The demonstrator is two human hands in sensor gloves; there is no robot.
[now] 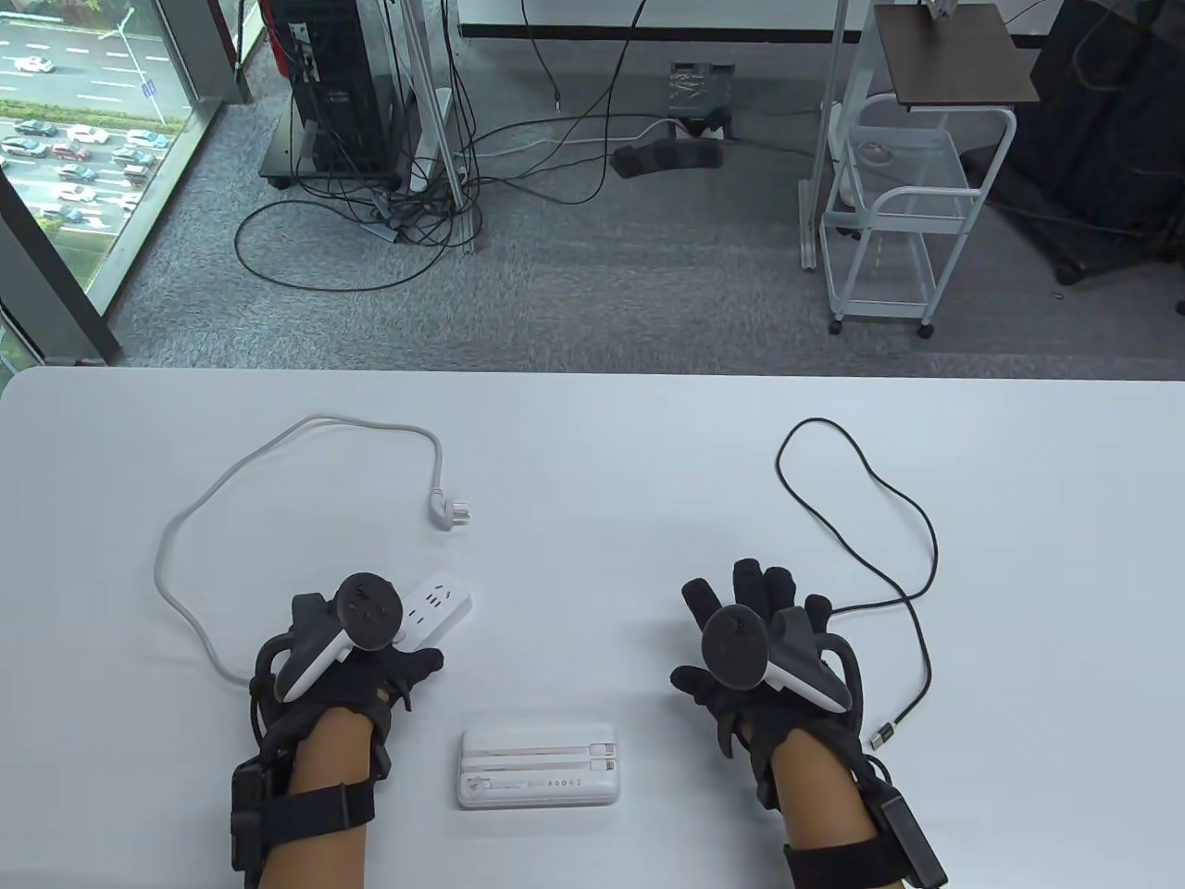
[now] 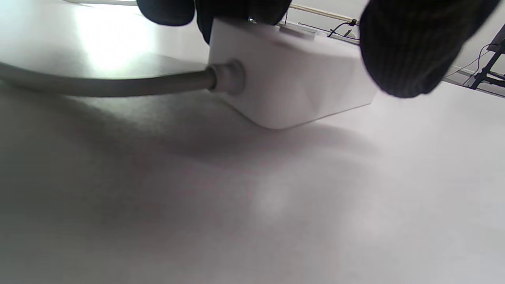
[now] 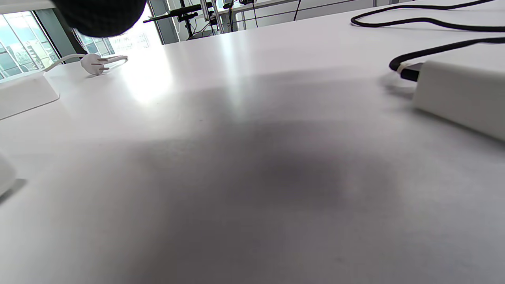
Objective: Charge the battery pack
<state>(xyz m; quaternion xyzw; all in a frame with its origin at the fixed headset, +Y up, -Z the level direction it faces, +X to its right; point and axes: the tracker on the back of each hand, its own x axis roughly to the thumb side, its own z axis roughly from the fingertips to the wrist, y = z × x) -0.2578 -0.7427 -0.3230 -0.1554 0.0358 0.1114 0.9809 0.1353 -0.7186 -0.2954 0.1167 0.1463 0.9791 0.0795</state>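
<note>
Pack (image 1: 538, 765) lies at lower centre of the counter (image 1: 602, 463), untouched. Steady the strip (image 1: 435, 613) flat before plugging anything in. Left hand (image 1: 356, 662) fingers (image 2: 410, 47) grip the strip's cord end. Right hand (image 1: 759, 648) rests spread, lower right, holding nothing, black cable (image 1: 889, 556) beside it.

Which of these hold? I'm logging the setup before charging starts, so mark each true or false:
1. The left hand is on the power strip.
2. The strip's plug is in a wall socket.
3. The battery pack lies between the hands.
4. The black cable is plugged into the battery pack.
1. True: the left hand touches the power strip.
2. False: the plug lies loose on the table.
3. True: the battery pack lies between it and the right hand.
4. False: the black cable ends free, its connector on the table.
</note>
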